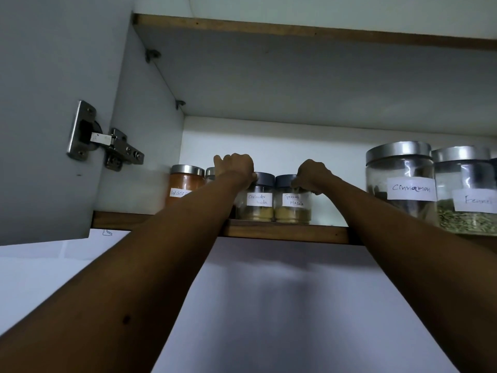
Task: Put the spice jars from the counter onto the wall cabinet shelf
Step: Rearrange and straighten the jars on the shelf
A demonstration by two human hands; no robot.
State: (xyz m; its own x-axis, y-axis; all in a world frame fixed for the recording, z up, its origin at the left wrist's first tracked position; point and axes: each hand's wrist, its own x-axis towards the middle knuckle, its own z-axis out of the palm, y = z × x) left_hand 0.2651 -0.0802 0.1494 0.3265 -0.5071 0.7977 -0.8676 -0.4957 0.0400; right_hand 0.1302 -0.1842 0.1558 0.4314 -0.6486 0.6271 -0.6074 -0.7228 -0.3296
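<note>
Two small glass spice jars stand side by side on the wall cabinet shelf (282, 234). The one labelled coriander powder (258, 204) has my left hand (236, 166) curled over its dark lid. The garam masala jar (293, 205) is gripped around its lid by my right hand (313, 177). Both arms reach up from below. An orange red chilli powder jar (184, 184) stands further left, and another jar's lid (210, 172) shows just behind my left hand.
Large glass jars labelled cinnamon (400, 179) and fennel (468, 195) stand on the right of the shelf. The open cabinet door (53, 117) with its metal hinge (107, 145) hangs at the left. An upper shelf board (295, 30) runs overhead.
</note>
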